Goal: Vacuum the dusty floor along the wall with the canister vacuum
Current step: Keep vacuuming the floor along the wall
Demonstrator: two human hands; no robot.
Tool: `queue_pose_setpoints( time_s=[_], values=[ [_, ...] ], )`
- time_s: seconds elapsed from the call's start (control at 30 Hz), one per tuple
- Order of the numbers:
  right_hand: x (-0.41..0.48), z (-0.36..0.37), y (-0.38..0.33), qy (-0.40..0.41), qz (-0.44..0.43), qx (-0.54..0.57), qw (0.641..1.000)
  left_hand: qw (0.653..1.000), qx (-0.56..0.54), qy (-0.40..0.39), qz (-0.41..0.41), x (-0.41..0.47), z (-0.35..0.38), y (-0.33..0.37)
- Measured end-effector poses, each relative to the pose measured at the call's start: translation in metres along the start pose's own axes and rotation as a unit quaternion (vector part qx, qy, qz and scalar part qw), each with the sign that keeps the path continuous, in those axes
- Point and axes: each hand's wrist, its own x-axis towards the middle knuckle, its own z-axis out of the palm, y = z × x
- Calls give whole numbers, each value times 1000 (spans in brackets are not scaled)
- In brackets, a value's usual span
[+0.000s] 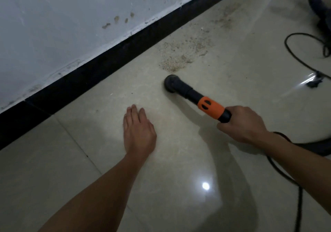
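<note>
Right hand (240, 124) wrapped round the rear of the vacuum wand (211, 108), fingers curled under, just behind the orange collar (211, 107); a full holding grip, presumably so the wrist can steer the head low and flat. Wand runs forward and left to the round black nozzle (171, 84), which sits on the tile floor (179, 160), mouth down; it lies just short of the dust patch (184, 56), apart from it, not yet on it. Left hand (138, 131) flat, fingers straight and together, palm on the tile beside the nozzle's track; judged a brace for a crouched posture, holding nothing.

Dust spreads from near the nozzle up and right along the black skirting (107, 66) below the white wall (62, 16); thickest close to the nozzle, thinner further on. Tile nearer the camera looks clean; sweep judged partway. Hose (284, 176) trails back under the right forearm; power cord (295, 56) loops on the floor at right; canister (320, 7) only partly in view at top right corner.

No brand, label or writing legible anywhere; collar shows dark oval slots only.
</note>
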Motion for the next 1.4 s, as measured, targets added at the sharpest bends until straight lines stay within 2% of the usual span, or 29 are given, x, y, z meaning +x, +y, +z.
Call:
queue_pose_setpoints(
  time_s=[0.1,0.27,0.37,0.47,0.63,0.8,0.93,1.07,1.2,1.33,1.4],
  values=[
    [-3,8,-12,-9,-39,-11,999,1000,1,2,-1,-1,-1,0],
    [35,-9,-2,22,80,23,996,1000,-2,3,-3,-1,0,1],
    [48,-20,10,12,114,54,992,1000,4,-6,4,-2,0,1],
    [50,-23,7,9,89,49,995,1000,-6,-9,1,12,2,5],
    [42,-5,-15,-11,-7,8,1000,994,-33,19,-106,55,4,14],
    [73,-19,-17,8,45,33,998,992,-12,27,-120,60,10,14],
    [77,-15,-26,-20,-1,8,1000,992,5,12,-127,63,7,16],
    [93,-16,-30,14,0,22,1000,991,19,-8,-131,61,5,19],
    [107,-6,-43,-4,-63,-22,998,989,43,-21,-137,66,3,20],
    [147,-11,-47,45,-22,10,999,989,46,-19,-139,68,3,20],
    [172,-18,-53,41,-6,32,999,988,46,-22,-143,69,4,19]
  ],
)
